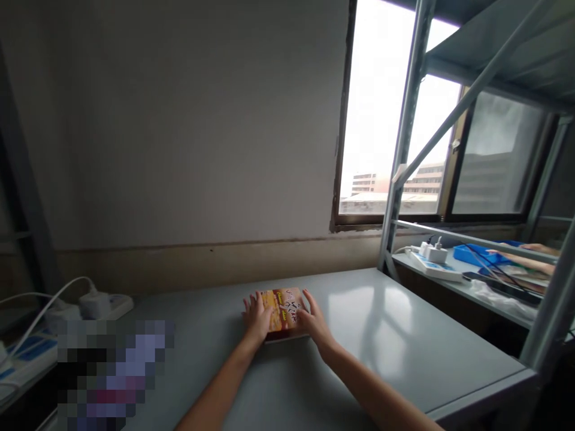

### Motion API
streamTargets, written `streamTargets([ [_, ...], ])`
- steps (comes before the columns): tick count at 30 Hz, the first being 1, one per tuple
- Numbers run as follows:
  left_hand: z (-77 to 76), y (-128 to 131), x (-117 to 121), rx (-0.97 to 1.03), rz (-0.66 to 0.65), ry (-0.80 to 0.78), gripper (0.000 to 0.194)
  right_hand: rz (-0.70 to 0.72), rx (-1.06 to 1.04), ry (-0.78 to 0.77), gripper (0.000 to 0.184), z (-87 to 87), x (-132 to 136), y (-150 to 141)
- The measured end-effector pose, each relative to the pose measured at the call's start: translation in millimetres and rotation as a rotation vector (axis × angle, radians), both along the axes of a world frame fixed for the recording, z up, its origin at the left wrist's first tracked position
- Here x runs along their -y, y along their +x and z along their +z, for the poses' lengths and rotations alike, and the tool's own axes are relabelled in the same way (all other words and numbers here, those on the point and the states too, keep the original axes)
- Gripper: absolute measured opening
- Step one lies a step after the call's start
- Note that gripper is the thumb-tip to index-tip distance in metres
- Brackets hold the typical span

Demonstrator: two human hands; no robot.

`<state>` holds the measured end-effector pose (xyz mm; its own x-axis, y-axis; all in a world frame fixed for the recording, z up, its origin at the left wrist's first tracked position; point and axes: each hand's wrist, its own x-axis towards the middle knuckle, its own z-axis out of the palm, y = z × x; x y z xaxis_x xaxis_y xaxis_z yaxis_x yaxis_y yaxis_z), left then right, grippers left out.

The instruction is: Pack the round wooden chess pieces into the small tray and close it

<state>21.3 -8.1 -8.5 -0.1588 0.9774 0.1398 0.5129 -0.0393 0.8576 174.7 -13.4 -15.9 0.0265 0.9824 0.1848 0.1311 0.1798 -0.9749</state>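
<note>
A flat printed box [283, 323] in red, yellow and white lies on the grey table [350, 383]. Writing shows on its top, too small to read. My left hand [257, 318] grips its left side, with the thumb over the top edge. On the opposite side my right hand [315, 323] holds it, thumb on the top face and fingers along the right edge. The undersides of my fingers are hidden.
Power strips with plugged-in chargers [94, 304] lie at the left, beside a blurred-out patch. A metal frame post [399, 149] rises at the table's right. Beyond it, another person's hands [539, 254] are near a blue tray [476, 254] and a power strip [433, 263].
</note>
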Motion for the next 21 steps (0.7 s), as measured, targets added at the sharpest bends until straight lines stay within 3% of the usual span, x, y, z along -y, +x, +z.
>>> streamTargets([
  [4, 3.6, 5.8, 10.4, -0.244, 0.005, -0.206, 0.062, 0.108, -0.105, -0.086, 0.068, -12.2, 2.9, 5.8],
  [8, 7.1, 12.7, 18.7, -0.423, -0.001, -0.2, 0.061, 0.081, -0.099, -0.053, 0.076, -21.3, -6.2, 5.7],
  [11, 3.7, 11.6, 20.7, -0.519, -0.025, -0.15, 0.064, 0.147, -0.047, -0.005, 0.086, -20.2, -19.7, 3.1],
  [15, -1.7, 9.4, 21.4, -0.519, -0.034, -0.112, 0.065, 0.12, 0.073, 0.041, 0.08, -11.4, -38.1, 9.0],
  [18, -2.5, 8.9, 20.3, -0.467, 0.034, -0.102, 0.064, 0.081, 0.121, 0.093, 0.075, -9.1, -45.6, 19.0],
  [21, -3.2, 3.6, 16.2, -0.451, 0.111, -0.104, 0.059, 0.131, 0.133, 0.089, 0.074, -12.0, -43.2, 25.0],
])
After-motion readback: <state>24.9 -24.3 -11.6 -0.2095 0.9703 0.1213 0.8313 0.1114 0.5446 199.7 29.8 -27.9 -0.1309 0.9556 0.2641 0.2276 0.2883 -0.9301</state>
